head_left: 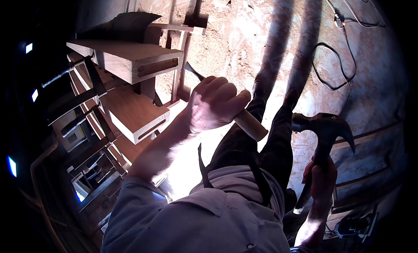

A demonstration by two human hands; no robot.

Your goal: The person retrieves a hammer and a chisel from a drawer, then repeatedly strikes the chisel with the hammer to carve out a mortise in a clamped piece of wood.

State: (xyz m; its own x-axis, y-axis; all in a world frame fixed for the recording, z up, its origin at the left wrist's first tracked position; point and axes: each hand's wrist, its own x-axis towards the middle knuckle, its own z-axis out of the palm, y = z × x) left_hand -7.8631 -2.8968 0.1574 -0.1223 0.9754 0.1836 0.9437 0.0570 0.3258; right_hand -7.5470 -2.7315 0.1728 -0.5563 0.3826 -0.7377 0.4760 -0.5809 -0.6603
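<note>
My left hand (214, 104) is wrapped round the wooden handle of a chisel (250, 124); the metal blade points up and left toward the end of a pale board (114, 52) with a long slot cut in it, and I cannot tell whether they touch. Below that board lies a second slotted board (129, 112), with metal clamps (93, 79) at the left. My right hand (321, 180) grips a claw hammer (325, 132) by its dark handle, low at the right, its head raised toward the upper side of the picture.
My legs and shoes (278, 126) are below me on a dusty, sunlit floor (228, 31). A looped black cord (331, 50) lies on the floor at upper right. A dark power tool (350, 227) sits at lower right. Stacked frames (93, 174) stand in shadow at lower left.
</note>
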